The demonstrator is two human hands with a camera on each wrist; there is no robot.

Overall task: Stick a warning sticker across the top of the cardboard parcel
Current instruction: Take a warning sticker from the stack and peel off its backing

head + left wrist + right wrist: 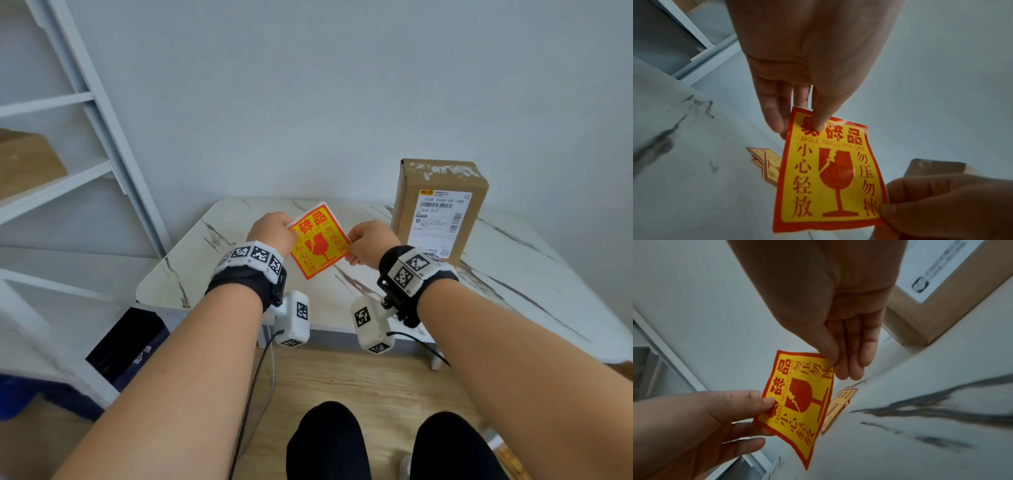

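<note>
Both hands hold up one warning sticker [318,240] above the worktop [513,267] — the left hand [270,231] pinches its top corner, the right hand [371,241] pinches the far bottom corner. The cardboard parcel [440,205] stands upright to the right, not touching. More stickers [767,164] lie on the worktop underneath.
</note>
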